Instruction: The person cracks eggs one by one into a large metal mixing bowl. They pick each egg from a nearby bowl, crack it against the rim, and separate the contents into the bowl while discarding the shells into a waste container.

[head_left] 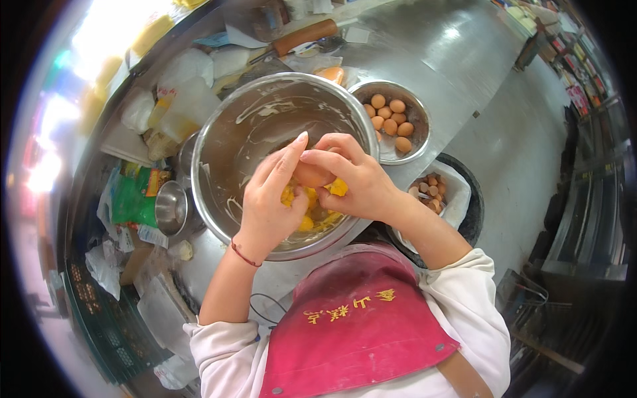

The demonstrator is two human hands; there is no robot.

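A brown egg is between my hands, above a large steel mixing bowl. My right hand curls around the egg from the right. From the other side my left hand holds it, fingers raised and thumb low. Whether the shell is cracked is hidden by my fingers. Below them, yellow egg yolks lie in the bowl, and pale creamy smears streak its inner wall. A smaller steel bowl with several whole brown eggs stands beyond my right hand.
Right of the bowl, a lined bin holds broken eggshells. At left are a small steel bowl, a green package and plastic bags. A wooden-handled tool lies behind on the metal table.
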